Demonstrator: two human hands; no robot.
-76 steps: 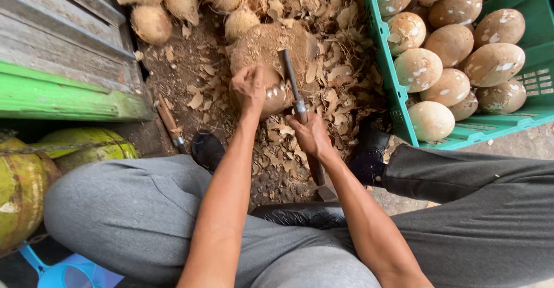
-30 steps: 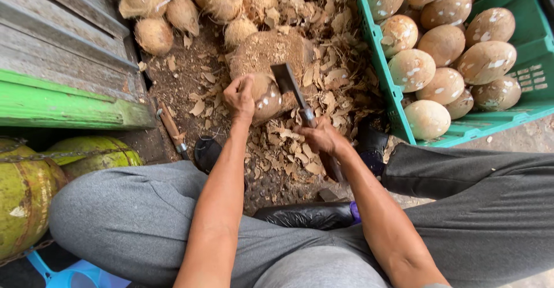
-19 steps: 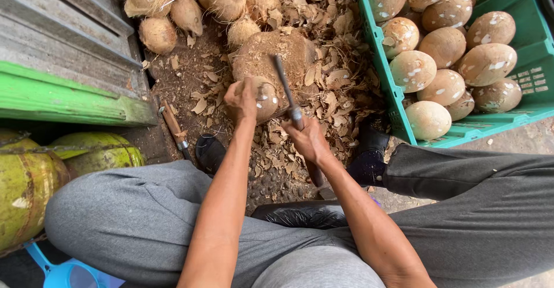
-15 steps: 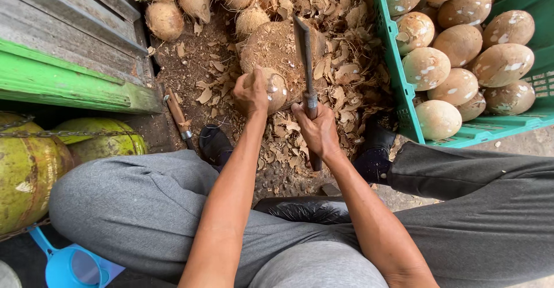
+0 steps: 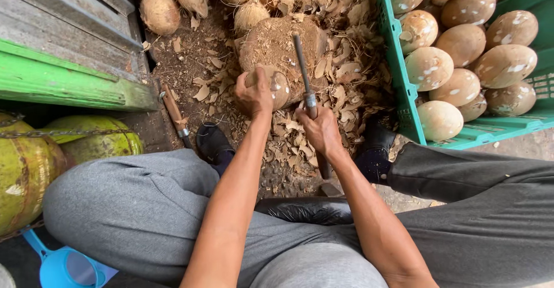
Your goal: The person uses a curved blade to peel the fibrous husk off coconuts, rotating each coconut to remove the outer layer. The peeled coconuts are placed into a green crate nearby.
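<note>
While left hand (image 5: pixel 254 95) steadies coconut (image 5: pixel 276 86), wooden block (image 5: pixel 277 43), husk-strewn ground (image 5: pixel 196 63)

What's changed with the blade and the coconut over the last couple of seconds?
The dark-bladed cleaver in the right hand swung from slanting left to upright over the brown wooden chopping block. The left hand kept its grip on the round peeled coconut. The green plastic crate of peeled coconuts stayed put.
</note>
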